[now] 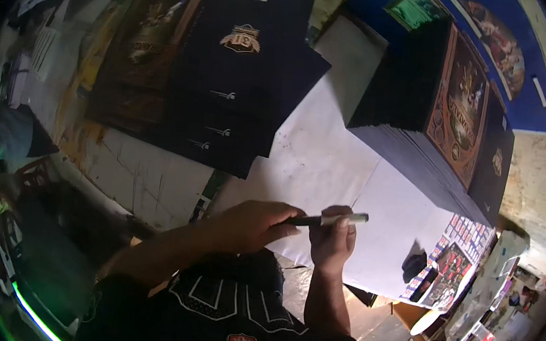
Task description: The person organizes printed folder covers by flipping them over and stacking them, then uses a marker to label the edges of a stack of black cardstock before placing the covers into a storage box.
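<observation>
In front of my chest, both hands grip a marker pen [307, 221], which lies roughly level and points to the right. My left hand [260, 226] pinches its dark left end. My right hand [333, 243] is wrapped round its pale grey part, with the dark tip end sticking out past the fingers. Whether the dark left part is a cap or the barrel, I cannot tell. Beneath and beyond the hands is a white sheet-covered table [325, 149].
Overlapping dark printed covers [255, 82] with gold emblems lie at the far left. A tall stack of similar covers [408, 151] stands at the right. A small black object [414, 266] rests beside a colourful printed sheet [454, 273] near the right edge. Clutter [517, 316] fills the lower right.
</observation>
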